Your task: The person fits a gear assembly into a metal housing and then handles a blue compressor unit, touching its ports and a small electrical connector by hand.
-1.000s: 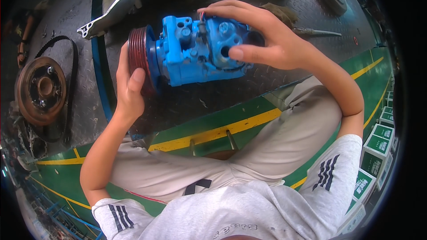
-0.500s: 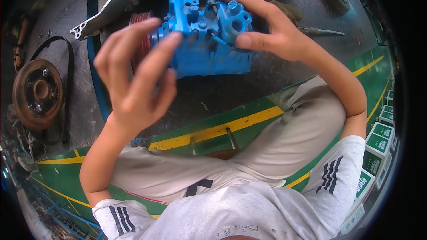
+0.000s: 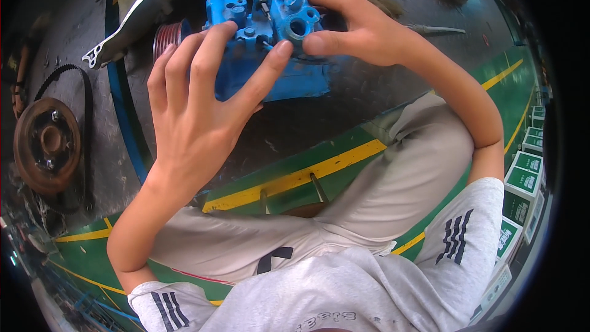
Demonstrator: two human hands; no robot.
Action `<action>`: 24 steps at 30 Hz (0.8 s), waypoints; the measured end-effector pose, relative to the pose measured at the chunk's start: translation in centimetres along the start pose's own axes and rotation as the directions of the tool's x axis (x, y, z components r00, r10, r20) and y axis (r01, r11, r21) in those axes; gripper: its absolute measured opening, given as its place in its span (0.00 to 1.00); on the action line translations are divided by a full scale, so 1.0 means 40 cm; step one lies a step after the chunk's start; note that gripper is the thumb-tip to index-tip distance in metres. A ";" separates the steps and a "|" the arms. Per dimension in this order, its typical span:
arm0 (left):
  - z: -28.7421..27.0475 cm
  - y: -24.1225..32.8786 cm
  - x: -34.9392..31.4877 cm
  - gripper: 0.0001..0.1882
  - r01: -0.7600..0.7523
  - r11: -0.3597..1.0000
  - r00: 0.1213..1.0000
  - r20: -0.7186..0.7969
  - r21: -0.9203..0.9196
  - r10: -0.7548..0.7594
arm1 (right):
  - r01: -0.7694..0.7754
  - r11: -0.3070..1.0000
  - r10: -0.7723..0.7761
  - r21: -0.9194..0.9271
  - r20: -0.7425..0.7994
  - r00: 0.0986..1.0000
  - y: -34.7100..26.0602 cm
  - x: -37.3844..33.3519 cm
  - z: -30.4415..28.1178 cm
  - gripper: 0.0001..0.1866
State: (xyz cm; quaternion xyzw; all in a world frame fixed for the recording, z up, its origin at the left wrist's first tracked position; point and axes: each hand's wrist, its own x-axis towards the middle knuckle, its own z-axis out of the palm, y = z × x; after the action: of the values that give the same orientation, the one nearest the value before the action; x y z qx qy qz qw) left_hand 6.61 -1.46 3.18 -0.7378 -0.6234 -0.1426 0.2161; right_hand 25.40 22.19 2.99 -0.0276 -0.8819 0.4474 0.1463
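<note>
On the dark metal table in front of me sits a blue-painted compressor with ports and bolts on top. A red ribbed pulley shows at its left end. My right hand grips the compressor's right end, thumb on the near side by a round port and fingers reaching over the far side. Over its left half is my left hand, fingers spread and palm down. Its fingertips are at the top fittings, one close to a small blue rod-like piece; whether they press on it I cannot tell.
A silver-edged metal housing lies behind to the left. A rusty pulley wheel and a black toothed belt lie at the far left. A thin pointed tool is to the right. White-and-green boxes stand beyond the right floor edge.
My left hand has moved right and flattened over the compressor's top. In the picture the compressor and my right hand appear slightly further left, along with the background.
</note>
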 end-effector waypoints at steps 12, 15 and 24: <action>0.030 0.015 -0.013 0.37 0.014 0.998 0.994 -0.109 -0.059 -0.021 | -0.045 0.998 0.045 -0.038 -0.001 0.999 0.003 -0.013 -0.001 0.47; 0.030 0.017 -0.011 0.36 0.008 0.999 0.993 -0.117 -0.054 -0.014 | 0.021 0.994 -0.022 -0.103 -0.007 1.000 -0.004 -0.017 0.005 0.49; 0.017 0.025 -0.027 0.34 0.025 0.999 0.987 -0.160 -0.034 -0.030 | 0.084 0.974 -0.096 -0.212 -0.046 0.994 -0.045 -0.022 0.032 0.59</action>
State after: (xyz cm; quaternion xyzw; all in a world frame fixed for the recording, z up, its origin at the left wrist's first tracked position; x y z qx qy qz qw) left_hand 7.33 -2.19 1.93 -0.7188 -0.6117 -0.2143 0.2516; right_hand 26.02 19.94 3.51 -0.0155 -0.9201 0.3437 0.1873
